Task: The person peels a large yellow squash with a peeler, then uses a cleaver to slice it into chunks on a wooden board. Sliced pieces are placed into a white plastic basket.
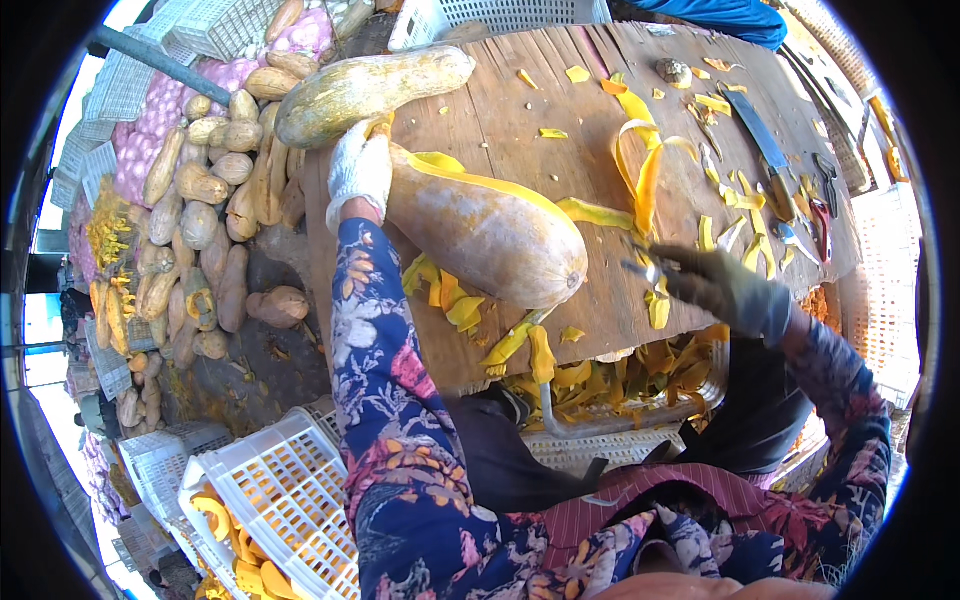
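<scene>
A large butternut-type squash (487,229) lies slanted on a wooden board table (495,112), its skin tan with a whitish bloom. Along its upper edge a strip is peeled to yellow-orange flesh. My left hand (362,165), in a white knit glove, grips its narrow neck end. In a dark glove, my right hand (735,291) is apart from the squash's rounded end, blurred, and holds what looks like a peeler (643,264). Long curled peels (646,180) lie just beyond that tool. An unpeeled long squash (367,94) rests at the board's far left corner.
A cleaver (754,127), scissors (823,225) and another peeler (791,238) lie at the board's right. Below the near edge stands a crate of peelings (622,439). Whole squashes (199,225) cover the ground at left; a white crate (285,487) holds orange pieces. A person's blue sleeve (720,19) shows at top.
</scene>
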Motion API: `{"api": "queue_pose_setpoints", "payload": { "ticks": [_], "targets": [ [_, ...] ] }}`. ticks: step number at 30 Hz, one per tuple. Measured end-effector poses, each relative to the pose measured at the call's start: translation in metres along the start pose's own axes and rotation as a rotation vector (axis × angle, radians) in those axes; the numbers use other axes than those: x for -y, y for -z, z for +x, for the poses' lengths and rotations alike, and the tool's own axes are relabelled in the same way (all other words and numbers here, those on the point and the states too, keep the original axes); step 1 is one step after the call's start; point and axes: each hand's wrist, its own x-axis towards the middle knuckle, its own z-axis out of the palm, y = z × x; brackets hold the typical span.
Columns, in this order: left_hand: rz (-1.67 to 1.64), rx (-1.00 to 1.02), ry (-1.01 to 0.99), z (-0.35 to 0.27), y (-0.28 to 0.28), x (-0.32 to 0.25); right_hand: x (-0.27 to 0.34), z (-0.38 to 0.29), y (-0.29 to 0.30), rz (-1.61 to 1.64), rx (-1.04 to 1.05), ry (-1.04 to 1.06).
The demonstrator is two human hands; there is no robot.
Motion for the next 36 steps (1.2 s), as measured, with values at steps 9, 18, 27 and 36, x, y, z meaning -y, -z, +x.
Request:
{"api": "queue_pose_setpoints", "payload": {
  "ticks": [9,18,27,36],
  "targets": [
    [0.058,0.003,-0.057,0.004,0.004,-0.002,0.137,0.214,-0.002,-0.399,0.126,0.379],
    [-0.046,0.000,0.050,-0.003,0.001,-0.007,-0.010,-0.004,-0.003,-0.385,0.282,0.022],
    [0.015,0.023,0.005,0.005,0.003,-0.001,0.133,0.210,0.006,-0.311,0.111,0.322],
    [-0.090,0.017,0.009,-0.002,0.001,-0.003,-0.037,0.016,-0.018,-0.207,0.266,0.234]
  ]
}}
